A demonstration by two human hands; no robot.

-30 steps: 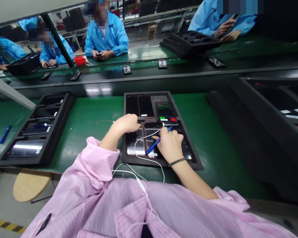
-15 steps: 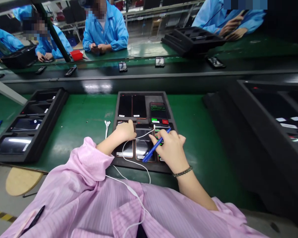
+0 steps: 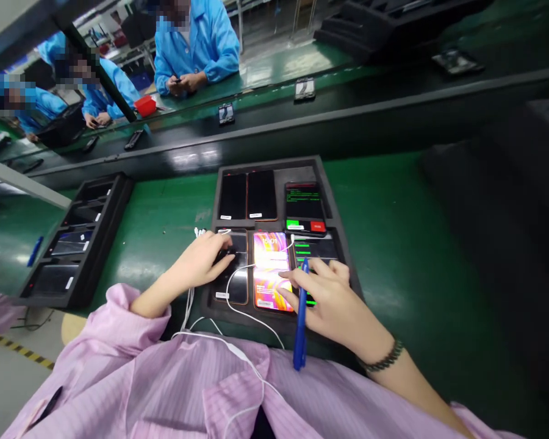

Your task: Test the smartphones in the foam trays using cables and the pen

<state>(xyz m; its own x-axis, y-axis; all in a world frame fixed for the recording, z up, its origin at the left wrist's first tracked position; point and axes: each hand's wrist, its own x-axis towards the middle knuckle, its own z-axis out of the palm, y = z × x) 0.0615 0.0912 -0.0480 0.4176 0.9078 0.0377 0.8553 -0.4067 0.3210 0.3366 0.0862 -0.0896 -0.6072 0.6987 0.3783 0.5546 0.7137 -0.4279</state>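
Observation:
A black foam tray [image 3: 297,174] holds several phones in front of me. My left hand [image 3: 204,259] has its fingers spread over the dark lower-left phone [image 3: 232,281]; nothing shows in its grasp. The middle phone [image 3: 269,277] of the lower row is lit with a colourful lock screen. A blue pen [image 3: 301,332] is held between the fingers of my right hand [image 3: 327,299], whose fingertips are at that phone's right side. Partly under this hand lies a phone [image 3: 315,247] with green marks. A white cable [image 3: 234,349] runs across the tray and my shirt.
To the left stands a black tray [image 3: 52,277] of phones, with another blue pen [image 3: 35,251] beside it. Dark stacked trays [image 3: 485,201] rise on the right. Beyond a raised edge, phone parts [image 3: 226,114] lie along the line, and co-workers in blue [image 3: 196,46] sit opposite.
The lower middle phone's screen has lit up. My left hand has shifted left and spread its fingers. My right hand has moved slightly down and right, and its pen now points toward me. The view has tilted.

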